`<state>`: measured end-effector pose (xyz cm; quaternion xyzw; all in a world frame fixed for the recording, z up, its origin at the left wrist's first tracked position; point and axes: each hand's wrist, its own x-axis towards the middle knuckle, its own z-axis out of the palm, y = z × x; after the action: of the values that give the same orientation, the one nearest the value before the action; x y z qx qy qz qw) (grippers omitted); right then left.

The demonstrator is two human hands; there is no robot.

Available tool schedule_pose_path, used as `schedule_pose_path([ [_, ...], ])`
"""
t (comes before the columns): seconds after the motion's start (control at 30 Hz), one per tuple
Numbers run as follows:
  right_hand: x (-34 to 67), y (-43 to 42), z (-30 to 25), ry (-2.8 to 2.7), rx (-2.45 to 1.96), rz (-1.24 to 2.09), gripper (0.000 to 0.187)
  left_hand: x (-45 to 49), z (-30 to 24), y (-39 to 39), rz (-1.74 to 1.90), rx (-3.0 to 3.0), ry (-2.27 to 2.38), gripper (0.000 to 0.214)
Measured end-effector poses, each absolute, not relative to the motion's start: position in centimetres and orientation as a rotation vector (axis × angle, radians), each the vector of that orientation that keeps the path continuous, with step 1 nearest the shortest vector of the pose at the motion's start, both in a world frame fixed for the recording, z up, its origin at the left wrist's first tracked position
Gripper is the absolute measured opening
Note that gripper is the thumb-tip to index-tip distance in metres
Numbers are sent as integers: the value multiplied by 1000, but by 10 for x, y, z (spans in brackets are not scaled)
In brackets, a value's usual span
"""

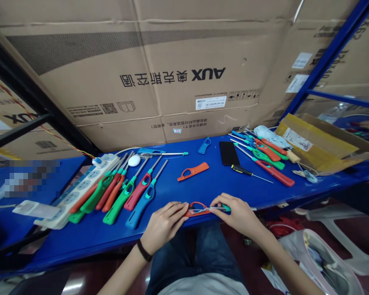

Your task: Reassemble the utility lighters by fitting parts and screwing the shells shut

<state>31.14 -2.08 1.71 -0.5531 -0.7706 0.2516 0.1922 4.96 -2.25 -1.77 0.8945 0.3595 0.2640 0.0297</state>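
At the table's front edge, my left hand [165, 224] is closed round one end of an opened orange lighter casing [199, 208], with thin wires showing inside it. My right hand [235, 211] is closed at the casing's other end, gripping the lighter's metal tube by its green collar [226, 207]. The fingertips hide part of the inner pieces. Farther back lies a loose orange casing half [193, 172], and a blue casing half [204, 145] rests behind that one.
Several assembled lighters, including a blue one [140, 209], lean on a white power strip [85, 186] at left. More lighters, including a red one [276, 174], lie at right near a black phone [229, 153], a screwdriver [242, 170] and an opened carton [338, 145]. A cardboard wall [172, 49] stands behind.
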Motion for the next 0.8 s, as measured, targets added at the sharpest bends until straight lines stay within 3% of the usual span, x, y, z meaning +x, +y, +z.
schedule_pose_path([
  [0.17, 314, -12, 14, -2188, -1428, 852, 13, 51, -19, -14, 862, 2670, 1159, 28],
  [0.4, 310, 18, 14, -2296, -1319, 660, 16, 60, -18, 3, 903, 2538, 1204, 25],
  [0.8, 307, 23, 12, -2373, -1293, 650, 18, 69, -11, 8, 902, 2420, 1211, 12],
])
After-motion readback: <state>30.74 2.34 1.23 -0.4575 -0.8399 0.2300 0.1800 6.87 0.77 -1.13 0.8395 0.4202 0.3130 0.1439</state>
